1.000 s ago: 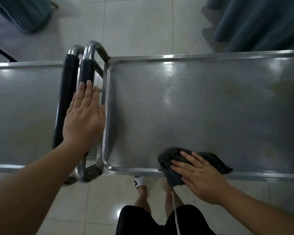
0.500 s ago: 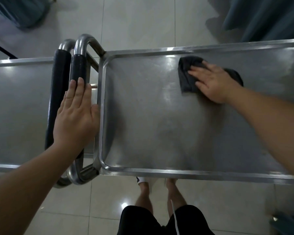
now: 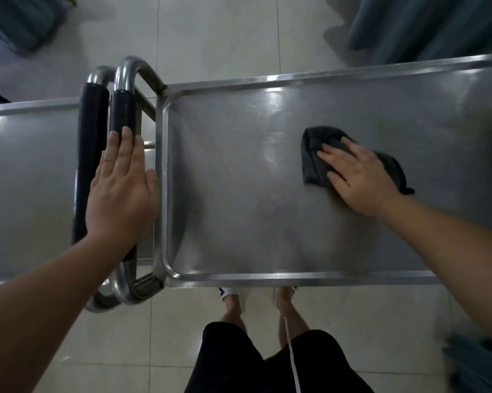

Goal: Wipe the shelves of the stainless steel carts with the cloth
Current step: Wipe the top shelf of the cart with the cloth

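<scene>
Two stainless steel carts stand side by side below me. The right cart's top shelf (image 3: 239, 222) is a shiny tray with a raised rim. A dark grey cloth (image 3: 312, 154) lies bunched on its middle right part. My right hand (image 3: 355, 177) presses flat on the cloth with straight fingers. My left hand (image 3: 122, 191) rests flat on the black-padded handle (image 3: 122, 109) of the right cart, fingers straight and together. The left cart's shelf (image 3: 26, 180) shows at the left edge, with its own padded handle (image 3: 91, 129) beside it.
The floor is pale tile. Dark teal curtains (image 3: 426, 26) hang at the back right, and a dark fabric item (image 3: 20, 24) lies at the back left. My legs and feet (image 3: 256, 304) stand just in front of the right cart's near rim.
My right hand swept the cloth from the near rim to the far side, and has now drawn it back toward the middle of the shelf. My left hand stayed on the handle.
</scene>
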{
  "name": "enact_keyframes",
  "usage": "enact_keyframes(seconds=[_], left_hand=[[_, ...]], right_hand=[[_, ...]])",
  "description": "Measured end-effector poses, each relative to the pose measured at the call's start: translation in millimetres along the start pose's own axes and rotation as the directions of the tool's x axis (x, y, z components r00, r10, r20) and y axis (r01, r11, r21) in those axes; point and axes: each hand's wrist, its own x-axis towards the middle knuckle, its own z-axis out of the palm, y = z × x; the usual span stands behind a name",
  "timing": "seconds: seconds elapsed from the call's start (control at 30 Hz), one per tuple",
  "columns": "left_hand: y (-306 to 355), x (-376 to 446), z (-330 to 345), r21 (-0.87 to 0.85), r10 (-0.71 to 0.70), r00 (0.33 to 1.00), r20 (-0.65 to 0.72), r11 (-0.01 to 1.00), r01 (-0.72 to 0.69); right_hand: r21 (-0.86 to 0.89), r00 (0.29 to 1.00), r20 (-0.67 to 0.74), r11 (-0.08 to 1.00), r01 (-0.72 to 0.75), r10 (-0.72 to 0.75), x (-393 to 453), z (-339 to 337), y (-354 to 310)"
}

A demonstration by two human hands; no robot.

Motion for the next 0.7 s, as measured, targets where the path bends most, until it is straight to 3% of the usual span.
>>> enact_keyframes(seconds=[0.17, 0.3, 0.43, 0.57, 0.7], left_hand=[[0.7, -2.4, -4.9, -0.023, 0.022, 1.000, 0.020, 0.999, -0.022], [1.9, -0.4, -6.1, -0.030, 0.035, 0.999, 0.030, 0.999, -0.034], [-1.7, 0.8, -2.6, -0.044, 0.044, 0.999, 0.016, 0.998, -0.044], [-4.5, 2.2, -0.7, -0.067, 0.055, 0.998, 0.001, 0.996, -0.055], [-5.1, 2.6, -0.3, -0.074, 0.059, 0.998, -0.018, 0.995, -0.060]], right_hand=[[-0.052, 0.999, 0.002, 0.998, -0.038, 0.038, -123.7, 42.7, -5.2], [-0.068, 0.965, -0.051, 0.964, -0.259, 0.256, -172.8, 72.0, -35.0], [-0.019, 0.899, -0.137, 0.906, -0.422, 0.416, -161.1, 106.4, -119.0], [-0.017, 0.952, -0.095, 0.955, -0.295, 0.293, -120.1, 138.6, -219.7], [0.013, 0.997, 0.061, 0.999, 0.049, -0.049, -72.2, 158.0, -302.0]])
